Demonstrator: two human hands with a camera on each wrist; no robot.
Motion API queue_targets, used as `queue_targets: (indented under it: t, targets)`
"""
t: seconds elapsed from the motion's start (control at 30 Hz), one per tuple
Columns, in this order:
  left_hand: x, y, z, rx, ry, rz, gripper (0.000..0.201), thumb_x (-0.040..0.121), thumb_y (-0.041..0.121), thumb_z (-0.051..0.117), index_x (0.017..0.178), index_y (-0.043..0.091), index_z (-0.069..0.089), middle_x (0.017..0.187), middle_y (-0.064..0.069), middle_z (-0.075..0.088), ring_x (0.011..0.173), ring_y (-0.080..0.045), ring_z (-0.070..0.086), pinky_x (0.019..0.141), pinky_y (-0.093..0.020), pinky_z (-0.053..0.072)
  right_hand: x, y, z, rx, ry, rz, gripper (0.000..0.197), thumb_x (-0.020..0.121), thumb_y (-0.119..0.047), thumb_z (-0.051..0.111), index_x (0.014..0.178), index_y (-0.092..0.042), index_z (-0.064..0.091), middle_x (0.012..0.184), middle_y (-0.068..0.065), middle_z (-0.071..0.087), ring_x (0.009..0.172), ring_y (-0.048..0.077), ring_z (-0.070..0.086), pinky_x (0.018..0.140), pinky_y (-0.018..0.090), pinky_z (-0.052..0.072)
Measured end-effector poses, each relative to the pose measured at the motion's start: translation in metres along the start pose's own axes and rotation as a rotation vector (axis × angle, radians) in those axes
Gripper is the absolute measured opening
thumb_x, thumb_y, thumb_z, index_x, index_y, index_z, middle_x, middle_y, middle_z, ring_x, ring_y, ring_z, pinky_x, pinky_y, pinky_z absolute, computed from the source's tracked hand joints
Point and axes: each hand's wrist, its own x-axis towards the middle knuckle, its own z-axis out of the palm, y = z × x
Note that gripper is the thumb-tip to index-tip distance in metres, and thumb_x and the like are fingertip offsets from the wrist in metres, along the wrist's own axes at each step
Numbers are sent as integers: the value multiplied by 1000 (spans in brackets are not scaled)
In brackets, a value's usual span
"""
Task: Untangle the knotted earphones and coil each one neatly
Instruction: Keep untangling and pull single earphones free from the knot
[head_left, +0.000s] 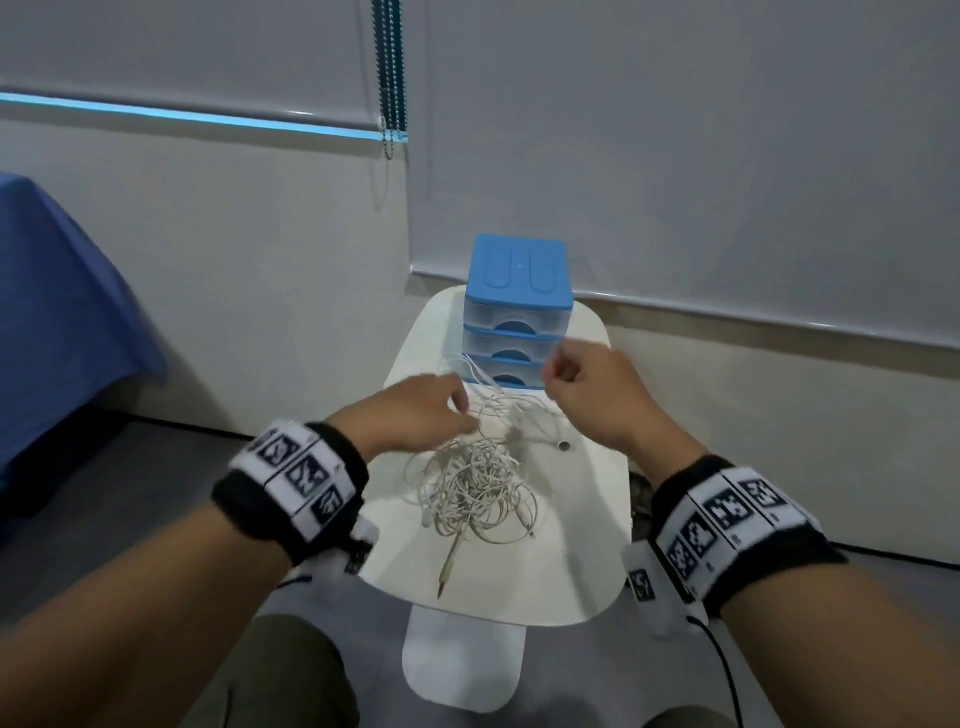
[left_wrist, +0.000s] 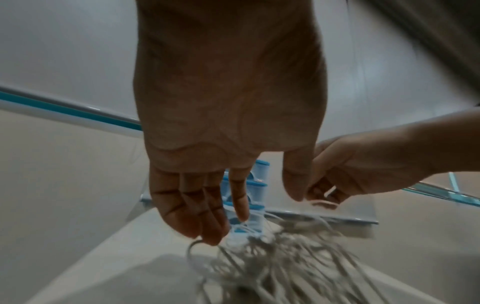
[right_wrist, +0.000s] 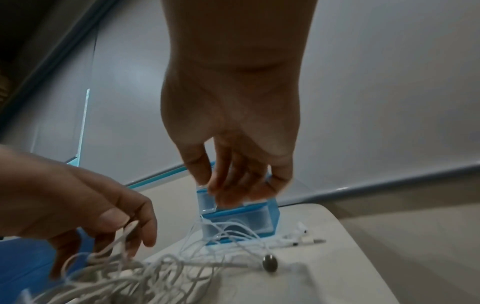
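Observation:
A tangle of white earphone cables (head_left: 475, 488) (left_wrist: 272, 267) (right_wrist: 130, 275) lies in the middle of a small white table (head_left: 571, 545). One jack plug (head_left: 447, 571) trails toward the near edge. My left hand (head_left: 460, 410) (left_wrist: 269, 207) (right_wrist: 130, 228) hovers over the tangle's far left side. Its fingers are fairly straight and spread, with strands running between them. My right hand (head_left: 553, 376) (right_wrist: 213, 191) is raised in front of the drawers, fingertips pressed together on a thin strand that rises from the tangle. White earbuds (right_wrist: 298, 232) lie beside the drawer unit.
A small blue three-drawer unit (head_left: 519, 270) (right_wrist: 241, 222) stands at the table's far end, against the wall. A small dark round piece (head_left: 563, 445) (right_wrist: 270, 263) sits right of the cables. A blue-covered table (head_left: 52, 312) is far left. A bead chain (head_left: 389, 78) hangs on the wall.

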Motion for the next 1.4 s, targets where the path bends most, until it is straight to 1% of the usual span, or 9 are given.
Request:
queue_targets:
  t: [0.17, 0.3, 0.4, 0.53, 0.67, 0.83, 1.03, 1.2, 1.4]
  targets:
    - [-31, 7, 42, 167, -133, 26, 82, 79, 70, 71, 142, 28, 41, 128, 1, 51, 112, -22, 59, 97, -40, 49, -27, 25, 28, -79, -365, 227, 7, 86, -10, 64, 83, -12, 70, 77, 0, 67, 72, 19, 60, 67, 26, 47]
    - [-30, 3, 57, 68, -55, -35, 82, 84, 50, 76, 145, 19, 31, 118, -3, 60, 99, -24, 62, 90, -42, 53, -37, 49, 43, 105, -328, 377, 10, 88, -8, 66, 86, -17, 60, 72, 3, 63, 59, 16, 53, 55, 26, 43]
    - [-33, -3, 59, -6, -44, -55, 54, 84, 44, 78, 121, 16, 50, 110, -2, 63, 96, -22, 62, 84, -37, 53, -43, 54, 42, 238, -300, 436, 12, 92, -3, 62, 89, -13, 59, 75, 6, 60, 60, 16, 53, 47, 21, 42]
    - [-41, -8, 54, -209, 59, 10, 26, 82, 23, 78, 102, 22, 62, 95, 5, 67, 87, -16, 63, 69, -28, 48, -46, 57, 43, 218, -335, 398, 13, 92, -1, 62, 88, -14, 61, 66, 3, 59, 54, 14, 48, 49, 23, 39]
    - [-52, -13, 49, -507, 68, 76, 26, 83, 15, 81, 100, 26, 65, 92, -1, 72, 72, -15, 61, 65, -29, 49, -47, 59, 44, 177, -336, 352, 9, 90, -5, 69, 92, -12, 65, 68, -2, 58, 58, 12, 49, 54, 23, 38]
    - [-57, -8, 46, -805, 59, 108, 23, 96, 8, 71, 113, 15, 59, 106, -16, 70, 83, -20, 72, 65, -35, 51, -51, 58, 44, 257, -322, 365, 5, 92, -5, 69, 94, -9, 69, 68, -2, 62, 59, 11, 51, 54, 20, 40]
    - [-56, -8, 43, -1097, 59, 88, 33, 91, -1, 73, 118, 13, 61, 104, -7, 76, 92, -21, 74, 67, -25, 56, -65, 36, 36, 507, -425, 355, 27, 96, -17, 59, 78, -25, 78, 88, 7, 75, 73, 13, 58, 65, 27, 34]
    - [-55, -9, 48, -1206, 63, 88, 42, 89, -7, 72, 126, 7, 59, 110, -12, 74, 96, -21, 72, 78, -28, 60, -81, 22, 37, 728, -563, 367, 35, 91, -12, 37, 111, -10, 66, 111, 25, 74, 95, 18, 69, 79, 38, 30]
    - [-54, -10, 61, -1224, 46, 73, 48, 87, -9, 73, 129, 10, 60, 115, -14, 72, 97, -20, 72, 79, -27, 61, -89, 37, 38, 847, -559, 285, 27, 95, -26, 52, 106, -3, 60, 102, 32, 69, 94, 27, 61, 59, 33, 25]
